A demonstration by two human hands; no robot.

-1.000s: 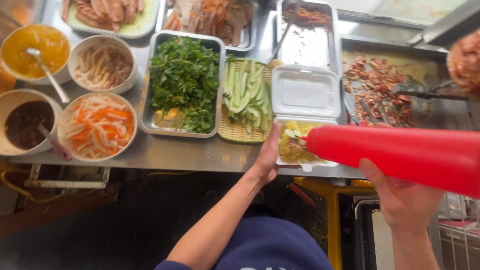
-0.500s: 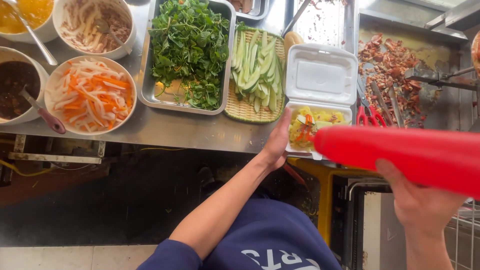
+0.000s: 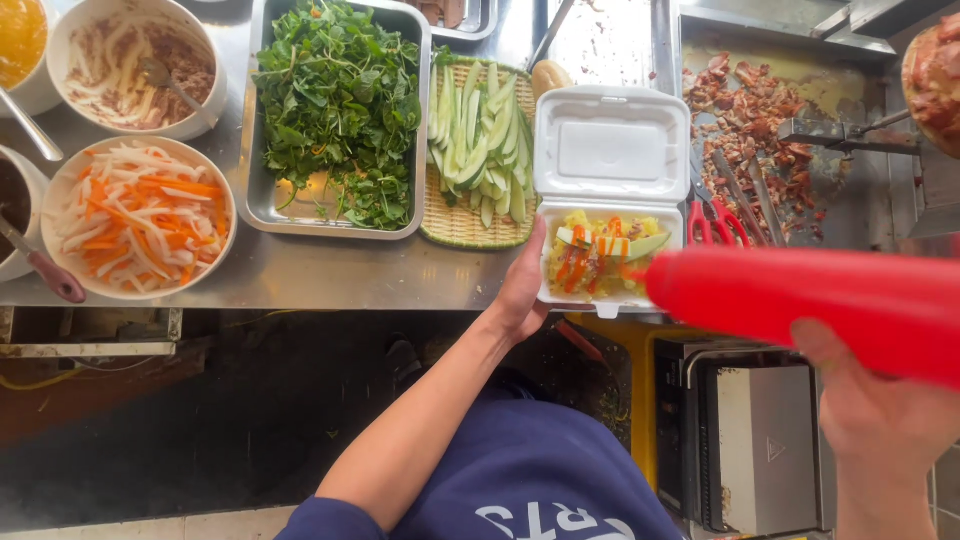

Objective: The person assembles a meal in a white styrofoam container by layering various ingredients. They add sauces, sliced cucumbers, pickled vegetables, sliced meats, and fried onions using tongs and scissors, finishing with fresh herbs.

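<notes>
one red squeeze bottle (image 3: pixel 830 305) is gripped in the right hand (image 3: pixel 885 405), nozzle over one open white foam box (image 3: pixel 610 195) of food at the counter edge. the left hand (image 3: pixel 522 290) – fingers flat – rests against the box's left side. nearby: one tray of greens (image 3: pixel 340 105), one basket of cucumber slices (image 3: pixel 480 150), one bowl of shredded carrot and radish (image 3: pixel 135 225).

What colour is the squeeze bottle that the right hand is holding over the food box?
Red all over: the squeeze bottle shows plainly in the head view.
</notes>
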